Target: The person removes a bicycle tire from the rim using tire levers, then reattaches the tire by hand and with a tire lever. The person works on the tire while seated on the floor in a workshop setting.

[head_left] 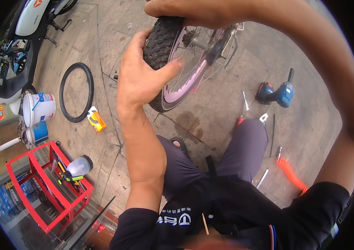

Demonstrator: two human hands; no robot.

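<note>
A bicycle wheel with a black knobby tire [160, 46] and a pink rim [179, 95] stands upright in front of my knees. My left hand [139, 75] is closed around the tire's left side, its thumb pressed over the sidewall toward the rim. Across the top of the tire lies my right hand [197, 11], gripping it from above; part of this hand is cut off by the upper picture edge. Spokes, a hub and sprocket [197, 41], and part of the frame show behind the rim.
On the paving left lie a black tire ring [77, 92] and yellow box [97, 120], near buckets [39, 109] and a red rack [45, 187]. To the right are a blue impact wrench [277, 92], a spanner [245, 100] and an orange coiled hose [291, 173]. A scooter [22, 54] stands upper left.
</note>
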